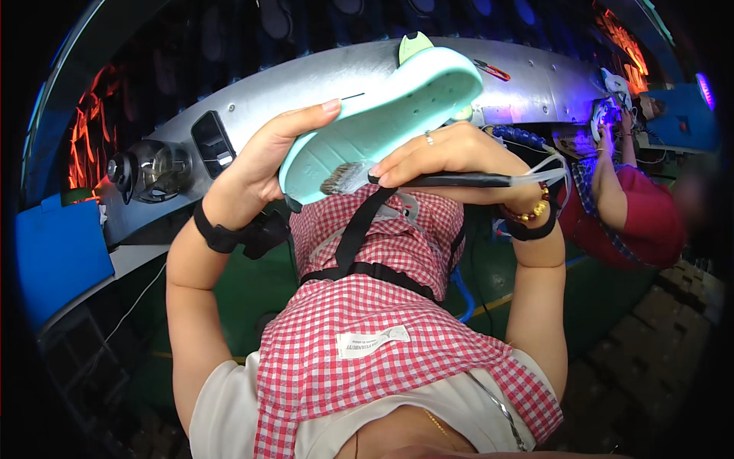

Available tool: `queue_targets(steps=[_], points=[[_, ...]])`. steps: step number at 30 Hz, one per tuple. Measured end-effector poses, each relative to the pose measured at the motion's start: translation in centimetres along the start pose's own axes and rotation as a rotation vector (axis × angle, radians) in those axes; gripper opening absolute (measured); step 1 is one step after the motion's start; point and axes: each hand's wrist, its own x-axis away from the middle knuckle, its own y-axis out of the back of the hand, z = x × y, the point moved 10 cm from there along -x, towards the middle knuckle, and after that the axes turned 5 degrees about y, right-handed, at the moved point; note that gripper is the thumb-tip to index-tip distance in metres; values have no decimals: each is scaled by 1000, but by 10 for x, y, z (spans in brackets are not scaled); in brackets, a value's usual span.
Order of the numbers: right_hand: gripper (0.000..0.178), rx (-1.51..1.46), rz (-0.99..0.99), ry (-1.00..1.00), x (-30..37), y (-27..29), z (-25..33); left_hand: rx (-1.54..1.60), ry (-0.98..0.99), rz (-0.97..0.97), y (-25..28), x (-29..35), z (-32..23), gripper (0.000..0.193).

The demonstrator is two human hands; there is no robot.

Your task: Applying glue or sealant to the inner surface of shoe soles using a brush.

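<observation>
My left hand (264, 153) grips the heel end of a mint-green shoe sole (382, 115), thumb on its upper rim and the other fingers mostly hidden behind. The sole is tilted, its hollow inner face showing. In my right hand (451, 157) is a black-handled brush (459, 180), pinched near its bristle end. The brown bristles (340, 180) touch or hover just over the sole near the heel; I cannot tell which. A clear tube (547, 170) joins the handle's far end.
Behind the sole runs a metal bench (313, 86), with a phone (212, 141), a dark glass jug (157, 170), a red cutter (492, 70) and a pale-green piece (414, 44). Shoes line the dark area beyond. A co-worker in red (634, 206) works at the right under purple light.
</observation>
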Motion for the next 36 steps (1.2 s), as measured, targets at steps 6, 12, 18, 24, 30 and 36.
queue_targets(steps=[6,12,18,24,30,36], points=[[18,198,104,17,0,1,11,-104,47,-13,7,3,3,36],[19,384,317,-137,14,-5,-14,-132,11,-76,21,4,0,36],[23,170,6,-77,14,28,-14,-98,-80,-187,40,15,-10,36],[25,-350,-325,-240,14,20,-28,127,-96,-133,37,7,-6,37],[16,-182,-601,-174,8,22,-59,298,-149,-23,37,-13,6,39],[15,75,-869,-184,36,49,-78,343,-154,-7,44,-14,12,44]])
